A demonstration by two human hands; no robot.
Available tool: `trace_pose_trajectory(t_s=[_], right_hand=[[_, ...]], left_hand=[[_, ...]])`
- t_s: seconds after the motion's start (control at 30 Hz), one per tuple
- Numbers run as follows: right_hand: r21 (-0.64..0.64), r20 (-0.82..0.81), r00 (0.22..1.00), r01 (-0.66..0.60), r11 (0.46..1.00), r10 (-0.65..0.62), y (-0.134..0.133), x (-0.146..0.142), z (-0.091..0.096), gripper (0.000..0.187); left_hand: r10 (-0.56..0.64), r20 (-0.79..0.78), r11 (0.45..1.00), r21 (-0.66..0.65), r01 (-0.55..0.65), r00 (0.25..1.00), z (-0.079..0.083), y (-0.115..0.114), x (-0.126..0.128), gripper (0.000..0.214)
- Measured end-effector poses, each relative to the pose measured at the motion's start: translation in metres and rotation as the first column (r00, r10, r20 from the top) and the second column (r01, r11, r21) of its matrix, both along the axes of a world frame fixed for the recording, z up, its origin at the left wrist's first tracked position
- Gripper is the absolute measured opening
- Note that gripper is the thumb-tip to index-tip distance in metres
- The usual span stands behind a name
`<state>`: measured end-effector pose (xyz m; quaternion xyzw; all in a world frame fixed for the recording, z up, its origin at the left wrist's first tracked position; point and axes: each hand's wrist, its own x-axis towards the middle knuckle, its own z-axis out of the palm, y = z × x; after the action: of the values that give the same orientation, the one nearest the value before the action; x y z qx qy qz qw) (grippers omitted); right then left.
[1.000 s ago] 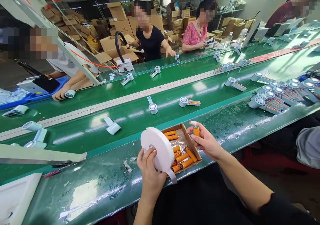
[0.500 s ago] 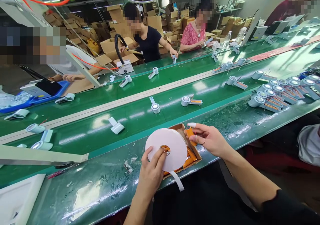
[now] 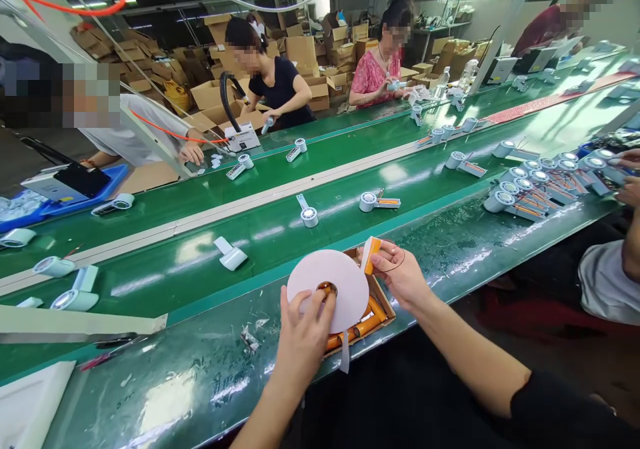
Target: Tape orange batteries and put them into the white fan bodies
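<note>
My left hand [image 3: 303,326] grips a large flat roll of white tape [image 3: 345,272], fingertips hooked into its centre hole. A loose tape end [image 3: 345,354] hangs from the roll's lower edge. My right hand [image 3: 403,279] pinches an orange battery [image 3: 371,257] with a thin dark wire, just right of the roll. A white strip lies along the battery's left side. Under the roll stands an open cardboard box [image 3: 389,306] holding more orange batteries [image 3: 369,321], partly hidden by the roll.
Pale blue fan housings [image 3: 309,217] lie scattered on the green conveyor belt [image 3: 270,232]. A dense group of wired ones [image 3: 523,186] sits at right. Co-workers [image 3: 280,86] sit across the belt; another person's hands [image 3: 631,176] show at the right edge. A white tray [image 3: 35,396] is at lower left.
The battery in my right hand has turned, and a white strip now shows on its side. The tape's loose end hangs straighter. Across the belt, a co-worker's hand has lifted a fan housing.
</note>
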<state>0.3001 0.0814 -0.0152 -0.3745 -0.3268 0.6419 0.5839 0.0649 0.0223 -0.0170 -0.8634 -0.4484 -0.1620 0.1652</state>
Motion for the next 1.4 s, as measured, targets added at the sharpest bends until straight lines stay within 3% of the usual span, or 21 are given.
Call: trace_pose_trajectory(t_s=[0.07,0.13,0.23,0.37,0.47,0.57,0.83,0.97,1.03,1.07,1.13,1.17,1.27,1.33,1.4], right_hand=[[-0.085,-0.22,0.945,0.23,0.969,-0.244,-0.004,-0.021,-0.009,0.041],[-0.135,-0.301,0.9,0.288,0.948,-0.316,-0.005,-0.026,-0.014,0.047],[-0.134,-0.282,0.91,0.275,0.952,-0.303,0.004,0.0,-0.017,0.05],[-0.13,-0.281,0.844,0.439,0.889,-0.458,0.019,0.05,-0.021,0.046],[-0.139,-0.261,0.881,0.37,0.919,-0.394,0.016,0.058,-0.024,0.052],[-0.118,-0.243,0.905,0.328,0.937,-0.348,0.005,0.045,-0.027,0.057],[-0.145,-0.241,0.863,0.42,0.896,-0.444,-0.022,0.0,-0.034,0.063],[-0.097,-0.2,0.896,0.385,0.918,-0.397,-0.013,0.017,-0.029,0.067],[-0.028,-0.192,0.854,0.487,0.873,-0.483,0.004,0.047,-0.022,0.064],[0.008,-0.216,0.795,0.582,0.813,-0.566,0.014,0.064,-0.018,0.061],[0.037,-0.258,0.682,0.715,0.698,-0.685,0.03,0.096,-0.014,0.057],[0.04,-0.252,0.675,0.723,0.69,-0.693,0.034,0.108,-0.013,0.058],[0.018,-0.187,0.773,0.619,0.785,-0.606,0.026,0.121,-0.019,0.065],[-0.028,-0.16,0.819,0.554,0.832,-0.551,0.008,0.119,-0.029,0.065],[-0.088,-0.144,0.832,0.529,0.844,-0.536,-0.012,0.118,-0.041,0.061]], left_hand=[[0.099,0.071,0.995,-0.026,-0.097,0.993,-0.012,-0.008,0.02,0.058],[0.171,0.119,0.983,-0.091,-0.161,0.978,-0.024,-0.017,0.036,0.063],[0.195,0.145,0.972,-0.161,-0.171,0.97,-0.034,-0.028,0.039,0.063],[0.169,0.16,0.978,-0.147,-0.146,0.973,-0.028,-0.025,0.015,0.055],[0.115,0.087,0.978,-0.187,-0.097,0.99,-0.015,-0.012,0.004,0.057],[0.012,0.026,0.971,-0.24,-0.006,1.0,-0.006,-0.002,0.01,0.059],[-0.09,0.072,0.98,-0.172,0.101,0.993,-0.017,-0.004,0.042,0.062],[-0.135,0.025,0.976,-0.167,0.138,0.99,-0.009,-0.009,0.043,0.058],[-0.184,-0.008,0.96,-0.215,0.178,0.983,-0.003,-0.01,0.038,0.059],[-0.189,-0.014,0.954,-0.24,0.18,0.982,-0.002,-0.009,0.034,0.06],[-0.106,-0.009,0.959,-0.265,0.1,0.994,-0.002,-0.001,0.023,0.063],[-0.036,-0.003,0.963,-0.267,0.034,0.999,-0.004,0.006,0.017,0.063],[0.127,0.024,0.954,-0.277,-0.116,0.992,-0.014,0.03,-0.004,0.06],[0.15,0.041,0.942,-0.309,-0.13,0.988,-0.018,0.042,-0.015,0.062],[0.134,0.074,0.933,-0.346,-0.101,0.988,-0.016,0.049,-0.022,0.074]])
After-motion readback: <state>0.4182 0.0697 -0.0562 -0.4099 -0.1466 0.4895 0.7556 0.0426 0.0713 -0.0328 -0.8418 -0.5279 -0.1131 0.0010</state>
